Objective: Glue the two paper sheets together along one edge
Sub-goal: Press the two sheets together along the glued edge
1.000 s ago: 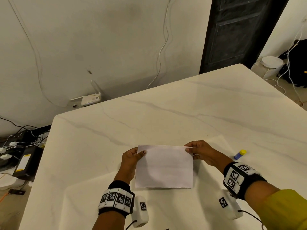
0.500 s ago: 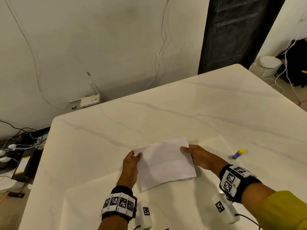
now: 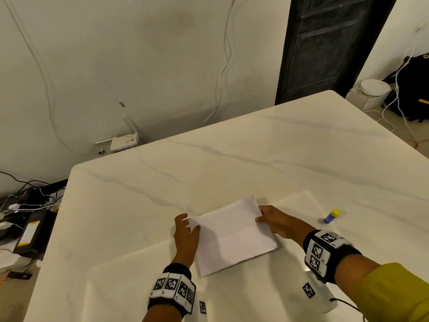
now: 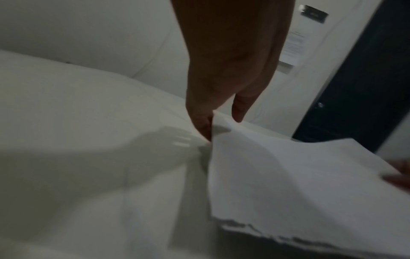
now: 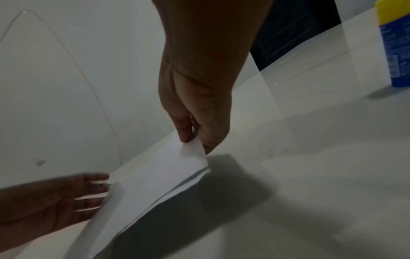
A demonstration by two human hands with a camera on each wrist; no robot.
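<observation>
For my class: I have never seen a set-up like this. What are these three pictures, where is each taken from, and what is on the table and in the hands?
No machine here: a person works with bare hands, wearing patterned wristbands. One camera sits on the head; one on each wrist looks along the fingers. The left hand and right hand each pinch a corner of the white paper sheets, held over the marble table. A glue stick, blue with a yellow cap, stands on the table to the right, untouched.

A white marble-veined tabletop (image 3: 232, 163) fills the view, and behind it a pale scuffed wall (image 3: 139, 54) trailing loose cables (image 3: 222, 66). A dark panelled door (image 3: 329, 43) stands right; a small white box (image 3: 124, 142) sits by the wall.
</observation>
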